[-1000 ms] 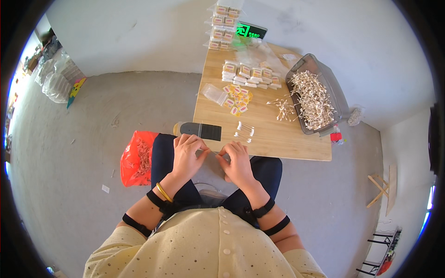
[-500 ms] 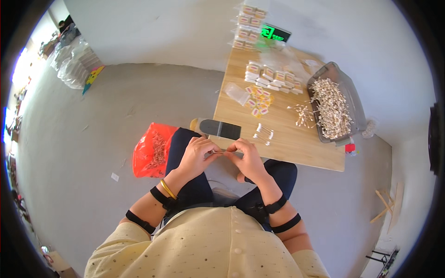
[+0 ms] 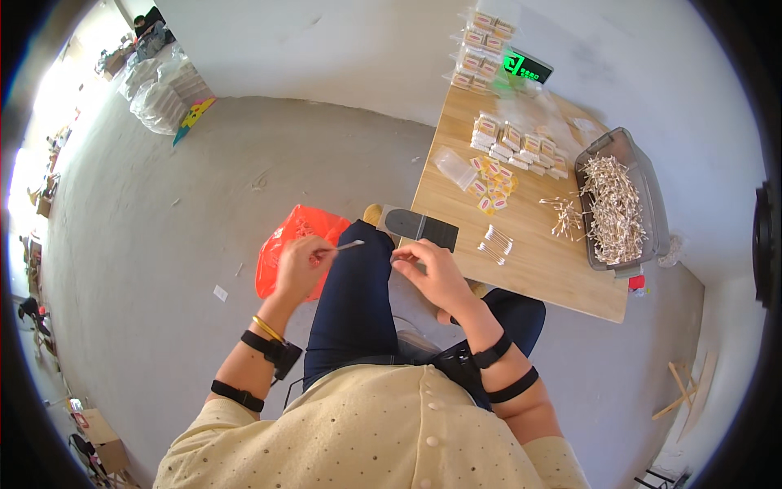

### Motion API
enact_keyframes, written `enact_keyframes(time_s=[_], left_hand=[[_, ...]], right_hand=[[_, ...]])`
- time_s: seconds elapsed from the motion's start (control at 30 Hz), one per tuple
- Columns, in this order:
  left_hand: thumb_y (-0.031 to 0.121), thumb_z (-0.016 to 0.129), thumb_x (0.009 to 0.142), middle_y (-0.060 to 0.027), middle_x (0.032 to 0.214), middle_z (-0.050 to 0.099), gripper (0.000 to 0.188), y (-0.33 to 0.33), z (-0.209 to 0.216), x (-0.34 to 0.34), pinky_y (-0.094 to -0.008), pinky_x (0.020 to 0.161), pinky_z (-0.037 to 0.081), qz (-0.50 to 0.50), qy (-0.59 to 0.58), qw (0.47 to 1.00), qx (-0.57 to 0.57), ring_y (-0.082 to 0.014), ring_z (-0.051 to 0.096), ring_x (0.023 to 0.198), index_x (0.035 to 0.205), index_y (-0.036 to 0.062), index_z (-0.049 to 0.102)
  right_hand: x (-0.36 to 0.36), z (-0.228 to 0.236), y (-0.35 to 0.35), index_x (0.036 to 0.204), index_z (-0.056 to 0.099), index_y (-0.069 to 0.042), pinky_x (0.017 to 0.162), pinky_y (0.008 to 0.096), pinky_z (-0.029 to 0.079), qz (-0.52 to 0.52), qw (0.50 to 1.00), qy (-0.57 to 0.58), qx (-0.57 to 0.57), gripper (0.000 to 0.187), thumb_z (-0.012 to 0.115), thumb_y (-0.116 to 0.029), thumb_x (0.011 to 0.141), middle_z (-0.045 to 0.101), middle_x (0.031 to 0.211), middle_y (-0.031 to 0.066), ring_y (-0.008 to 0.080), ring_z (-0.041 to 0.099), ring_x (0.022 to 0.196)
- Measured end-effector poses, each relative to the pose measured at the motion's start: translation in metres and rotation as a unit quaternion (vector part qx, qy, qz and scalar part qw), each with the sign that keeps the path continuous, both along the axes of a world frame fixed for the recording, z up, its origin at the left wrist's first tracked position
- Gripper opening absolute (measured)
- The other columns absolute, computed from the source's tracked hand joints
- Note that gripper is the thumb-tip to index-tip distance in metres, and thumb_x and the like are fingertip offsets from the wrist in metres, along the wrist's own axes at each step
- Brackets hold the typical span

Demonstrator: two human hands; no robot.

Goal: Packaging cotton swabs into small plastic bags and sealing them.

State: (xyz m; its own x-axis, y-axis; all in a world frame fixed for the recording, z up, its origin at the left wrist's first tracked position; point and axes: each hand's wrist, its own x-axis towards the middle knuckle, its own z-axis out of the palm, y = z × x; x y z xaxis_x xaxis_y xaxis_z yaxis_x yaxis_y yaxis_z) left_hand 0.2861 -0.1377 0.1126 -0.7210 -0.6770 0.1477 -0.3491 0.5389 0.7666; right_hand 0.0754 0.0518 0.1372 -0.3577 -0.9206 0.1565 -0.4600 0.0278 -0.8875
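Observation:
Over the red plastic bag (image 3: 314,218), my left hand (image 3: 301,265) pinches a cotton swab (image 3: 350,245), its white tip pointing right above my thigh. My right hand (image 3: 429,273) is by the table's near left corner, thumb and fingers curled together; whatever they may hold is too small to make out. Just beyond it, a flat black device (image 3: 417,228) lies across the table edge. To its right, several cotton swabs (image 3: 495,244) lie side by side on the wooden table (image 3: 562,285).
A grey bin (image 3: 661,216) heaped with swabs stands on the right, a loose swab pile (image 3: 564,218) beside it. Small yellow-white cards (image 3: 493,186), a clear bag (image 3: 454,168) and stacked packs (image 3: 521,148) lie farther back. Bagged packs (image 3: 481,53) and a green-lit display (image 3: 528,67) are behind.
My hands, together half a second ago, have parted. My left hand has moved left over the red bag with the swab. The whole view has shifted, putting the table farther right.

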Motion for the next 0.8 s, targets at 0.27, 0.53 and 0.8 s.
enact_keyframes(time_s=[0.27, 0.53, 0.8], left_hand=[[0.018, 0.072, 0.09, -0.0134, 0.104, 0.073, 0.027, -0.073, -0.106, 0.08, -0.0408, 0.095, 0.052, 0.142, -0.179, 0.95, -0.212, -0.0306, 0.069, 0.099, 0.112, 0.0024, 0.072], [0.008, 0.064, 0.094, -0.0123, 0.1, 0.072, 0.02, -0.017, -0.037, -0.043, -0.0378, 0.082, 0.054, -0.037, -0.007, 0.999, -0.002, -0.0291, 0.069, 0.092, 0.113, 0.0041, 0.071], [0.003, 0.059, 0.093, -0.0119, 0.096, 0.072, 0.016, 0.057, -0.039, -0.176, -0.042, 0.081, 0.054, -0.231, 0.029, 0.972, 0.021, -0.0328, 0.069, 0.092, 0.101, 0.0048, 0.072]], right_hand=[[-0.032, -0.043, 0.076, 0.103, 0.072, -0.002, 0.079, 0.0358, 0.056, -0.081, 0.99, -0.01, 0.119, 0.017, 0.071, -0.017, 0.095, 0.072, 0.099, 0.0144, 0.0262, 0.072, 0.089], [-0.064, -0.092, 0.123, 0.096, 0.067, -0.006, 0.08, 0.0409, 0.054, -0.318, 0.931, 0.154, 0.096, 0.009, 0.069, -0.011, 0.089, 0.066, 0.094, 0.0113, 0.0311, 0.067, 0.092], [-0.089, -0.11, 0.114, 0.104, 0.069, -0.011, 0.096, 0.046, 0.048, -0.348, 0.901, 0.228, 0.126, 0.024, 0.075, -0.008, 0.081, 0.061, 0.11, 0.0092, 0.035, 0.055, 0.109]])
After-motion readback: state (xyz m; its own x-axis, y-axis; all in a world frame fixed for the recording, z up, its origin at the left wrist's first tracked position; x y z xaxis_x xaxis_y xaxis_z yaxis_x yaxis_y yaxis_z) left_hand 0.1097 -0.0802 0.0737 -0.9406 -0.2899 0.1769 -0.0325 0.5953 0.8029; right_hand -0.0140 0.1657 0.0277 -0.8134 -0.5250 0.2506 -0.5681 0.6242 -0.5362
